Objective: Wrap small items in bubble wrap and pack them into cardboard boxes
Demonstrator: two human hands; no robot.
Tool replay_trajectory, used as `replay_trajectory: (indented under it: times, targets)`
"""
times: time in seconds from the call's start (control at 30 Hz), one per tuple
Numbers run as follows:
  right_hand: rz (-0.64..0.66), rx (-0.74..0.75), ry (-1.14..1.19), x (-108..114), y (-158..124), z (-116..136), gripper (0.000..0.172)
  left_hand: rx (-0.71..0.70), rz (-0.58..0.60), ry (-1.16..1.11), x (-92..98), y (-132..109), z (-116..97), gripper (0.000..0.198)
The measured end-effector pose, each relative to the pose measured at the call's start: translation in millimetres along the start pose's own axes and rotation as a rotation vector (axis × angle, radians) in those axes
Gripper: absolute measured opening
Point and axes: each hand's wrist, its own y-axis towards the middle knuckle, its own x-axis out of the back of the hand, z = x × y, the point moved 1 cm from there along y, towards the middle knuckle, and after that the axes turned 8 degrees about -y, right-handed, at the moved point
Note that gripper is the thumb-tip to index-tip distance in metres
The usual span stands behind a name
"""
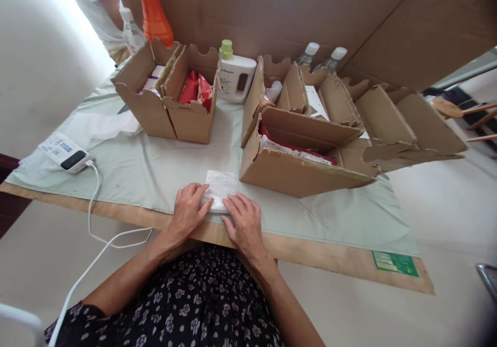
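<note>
A small flat piece of clear bubble wrap (222, 182) lies near the front edge of the cloth-covered table. My left hand (189, 207) rests on its left side, fingers stretched over the edge and thumb apart. On the right side, my right hand (244, 221) lies with its fingers spread, the fingertips touching the wrap. Neither hand is closed around it. Whether anything is inside the wrap cannot be made out. Just beyond my right hand stands a long cardboard box (298, 173) holding red and clear-wrapped items.
Cardboard bins (190, 124) with red packets stand at the back left, beside a white detergent bottle (236, 77). More open bins (384, 114) line the right. A white device (70, 153) trails a cable (90, 212) over the left edge. Behind, an orange bottle (153, 15) stands near another person (99, 10).
</note>
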Motion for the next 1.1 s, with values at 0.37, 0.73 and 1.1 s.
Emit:
replay_trajectory:
  times: [0.37, 0.73, 1.1]
  targets:
    - [0.137, -0.257, 0.414, 22.1, 4.5, 12.4, 0.024, 0.505, 0.145, -1.239, 11.8, -32.5, -36.0, 0.060]
    - [0.335, -0.346, 0.605, 75.5, -13.6, -13.9, 0.049, 0.139, 0.373, -0.787, 20.0, -22.4, -69.2, 0.034]
    - [-0.056, -0.179, 0.373, 225.8, -8.7, -74.9, 0.024, -0.677, -0.025, -0.302, 39.7, 90.5, -141.4, 0.038]
